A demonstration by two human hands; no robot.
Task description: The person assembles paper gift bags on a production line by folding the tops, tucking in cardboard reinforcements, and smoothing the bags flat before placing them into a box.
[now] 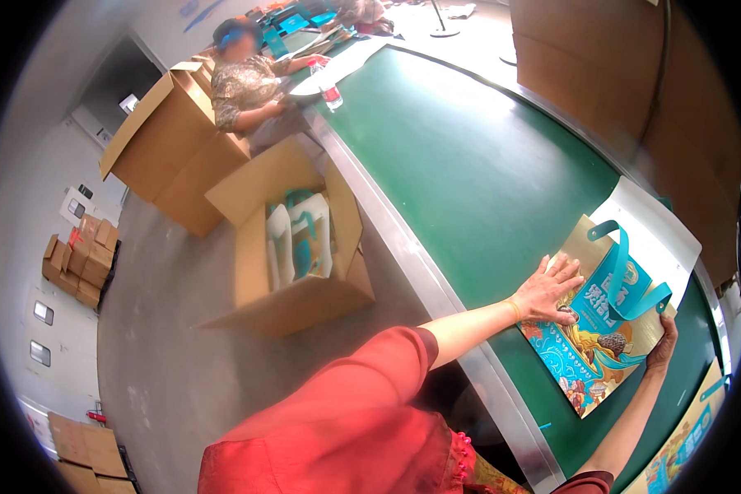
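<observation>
Head cam: person's L hand (549, 292), open w/ fingers spread, steadies a gold-and-teal bag (594, 350) on the green tabletop (461, 189) beneath both hands as R hand (664, 344) grips its edge, apparently a flattening step; next move prob. calls for lifting L palm clear.

Near the person's two hands (549, 292) are two bags (589, 323). There is one table (436, 156), one bottle (330, 94), one co-worker (251, 90), two open cartons (292, 309) and two carton stacks (82, 262). Bags inside the nearer carton overlap too much to count.
</observation>
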